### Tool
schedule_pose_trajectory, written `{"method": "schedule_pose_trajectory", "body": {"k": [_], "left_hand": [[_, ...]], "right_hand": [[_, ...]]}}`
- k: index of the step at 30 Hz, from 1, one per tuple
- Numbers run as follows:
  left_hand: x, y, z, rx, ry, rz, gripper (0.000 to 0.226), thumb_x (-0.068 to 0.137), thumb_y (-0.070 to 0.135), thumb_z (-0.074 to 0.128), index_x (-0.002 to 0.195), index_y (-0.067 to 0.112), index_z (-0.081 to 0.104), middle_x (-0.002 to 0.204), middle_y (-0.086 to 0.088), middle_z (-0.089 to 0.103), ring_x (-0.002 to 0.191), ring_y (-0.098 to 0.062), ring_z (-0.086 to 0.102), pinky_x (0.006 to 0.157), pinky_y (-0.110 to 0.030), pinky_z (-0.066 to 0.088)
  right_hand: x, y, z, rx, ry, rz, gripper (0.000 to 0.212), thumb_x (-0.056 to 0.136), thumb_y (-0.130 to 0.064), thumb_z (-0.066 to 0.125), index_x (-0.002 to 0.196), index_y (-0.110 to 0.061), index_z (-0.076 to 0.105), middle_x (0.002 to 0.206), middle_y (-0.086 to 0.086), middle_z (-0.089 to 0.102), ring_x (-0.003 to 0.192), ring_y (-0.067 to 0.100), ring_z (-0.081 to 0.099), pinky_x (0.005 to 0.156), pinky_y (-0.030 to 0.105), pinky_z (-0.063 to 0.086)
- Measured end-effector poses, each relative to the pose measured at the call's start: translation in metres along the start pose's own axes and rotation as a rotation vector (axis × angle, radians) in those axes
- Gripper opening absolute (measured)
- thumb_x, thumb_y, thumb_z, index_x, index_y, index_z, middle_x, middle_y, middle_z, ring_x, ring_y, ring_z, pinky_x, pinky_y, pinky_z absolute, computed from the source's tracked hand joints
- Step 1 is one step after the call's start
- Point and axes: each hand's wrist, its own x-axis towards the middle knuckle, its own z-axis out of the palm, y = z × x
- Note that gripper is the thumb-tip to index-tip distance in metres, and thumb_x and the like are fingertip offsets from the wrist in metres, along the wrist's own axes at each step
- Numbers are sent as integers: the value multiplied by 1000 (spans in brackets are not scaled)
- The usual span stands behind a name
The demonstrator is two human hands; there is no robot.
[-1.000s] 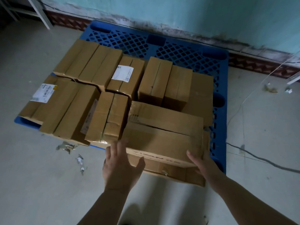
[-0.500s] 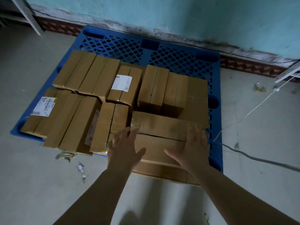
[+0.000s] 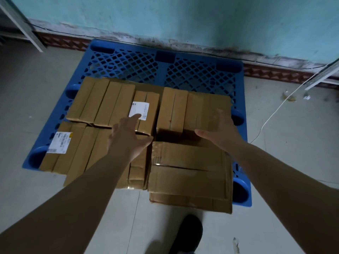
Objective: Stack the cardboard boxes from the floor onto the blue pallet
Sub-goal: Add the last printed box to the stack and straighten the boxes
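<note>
Both hands are out over the back row and neither one's holding anything. The left hand has its fingers spread, hovering just over the box with the white label; the right hand is open too, fingers apart, above the back-right box. My guess is the next grab or nudge is on that back-right pair — they lie just ahead of the fingertips, long axis running away toward the wall, and the right hand is nearer. The blue pallet carries one layer of cardboard boxes, with a wider box doubled up at the near-right corner — its far strip is bare.
</note>
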Motion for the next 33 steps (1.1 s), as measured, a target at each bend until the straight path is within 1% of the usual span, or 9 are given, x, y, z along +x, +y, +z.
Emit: {"method": "schedule_pose_trajectory", "body": {"k": [3,5,11,21,24,27,29,31,33], "left_hand": [[31,22,16,76,-19,73,79,73,49,66,139,34,26,144,2,35,133,-26,29,104,-44,30],[52,33,31,117,-50,108,78,74,48,65,139,34,25,146,2,33,133,-25,27,105,-44,28],[117,44,68,128,-102,132,74,78,42,62,141,35,24,149,-1,27,138,-26,20,107,-48,24],[213,61,103,272,-166,199,66,85,38,52,143,27,21,151,-6,23,134,-34,24,105,-51,25],[235,66,112,328,-195,201,69,87,46,48,145,31,14,155,-5,13,139,-33,20,110,-54,16],[247,69,120,391,-258,196,74,85,54,47,145,33,9,157,-5,7,139,-32,20,112,-57,6],[248,69,122,412,-321,195,75,84,55,48,145,30,12,156,-6,10,135,-34,29,112,-54,13],[245,69,124,429,-356,206,76,83,53,52,144,28,16,155,-8,11,129,-35,37,107,-49,28],[240,69,125,454,-361,221,76,82,53,53,144,28,17,153,-8,13,127,-35,39,108,-48,26]], "right_hand": [[42,0,1,-22,-39,17,114,65,-54,77,148,-28,4,156,3,12,142,24,14,113,51,21],[71,-3,3,-140,-60,12,114,66,-56,75,148,-27,2,157,4,8,143,26,10,114,50,16],[148,-21,19,-404,-61,-182,106,70,-49,75,148,-16,11,156,5,15,143,23,11,116,43,14],[226,2,46,-472,-128,50,79,90,-53,48,149,-27,2,158,8,1,143,34,-1,115,50,10],[235,9,48,-499,-126,84,79,88,-59,42,149,-27,3,157,9,2,142,36,-4,114,49,5],[235,18,48,-501,-140,72,83,84,-61,49,148,-27,9,155,9,10,140,38,11,112,50,17],[231,24,48,-450,-164,73,86,80,-61,55,147,-29,12,155,7,9,136,39,21,109,52,27],[226,31,48,-406,-179,77,87,79,-61,57,147,-31,12,156,5,5,135,39,24,107,52,29],[221,37,47,-393,-172,66,86,79,-60,58,147,-32,13,157,4,2,136,39,24,108,51,28]]}}
